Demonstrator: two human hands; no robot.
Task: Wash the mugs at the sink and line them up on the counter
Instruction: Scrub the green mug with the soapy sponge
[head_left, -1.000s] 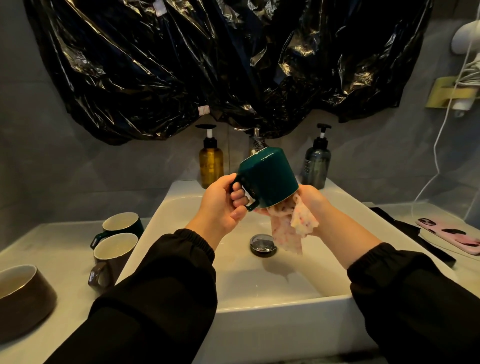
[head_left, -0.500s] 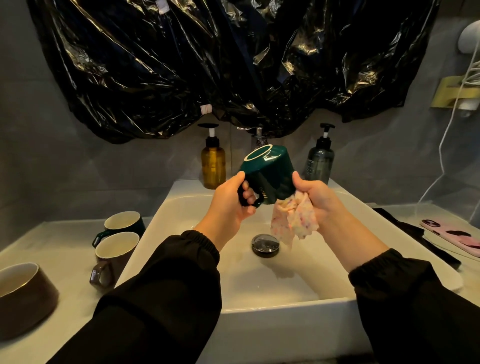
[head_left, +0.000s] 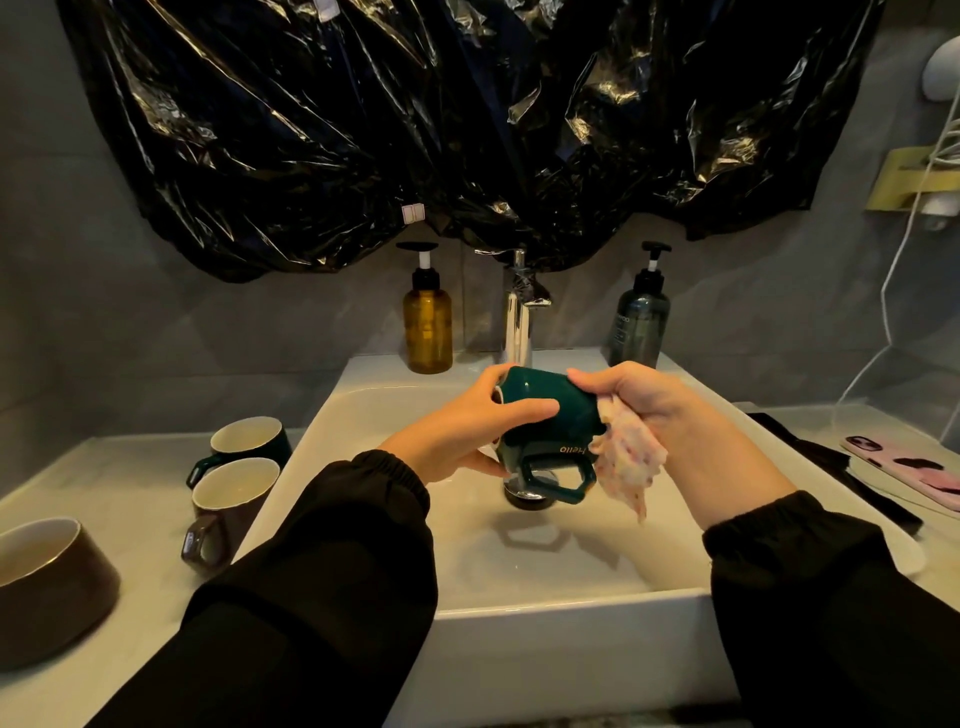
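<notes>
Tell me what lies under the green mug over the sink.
Below the green mug, the drain stopper shows through its handle, and its shadow falls on the sink floor. The stopper's far part is covered by the mug.

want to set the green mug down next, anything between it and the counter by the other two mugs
Nothing visible blocks it. The left hand holds the green mug over the sink; leftward lies only its rim. The dark mug, brown mug and bowl stand on the counter with bare surface beside them.
</notes>
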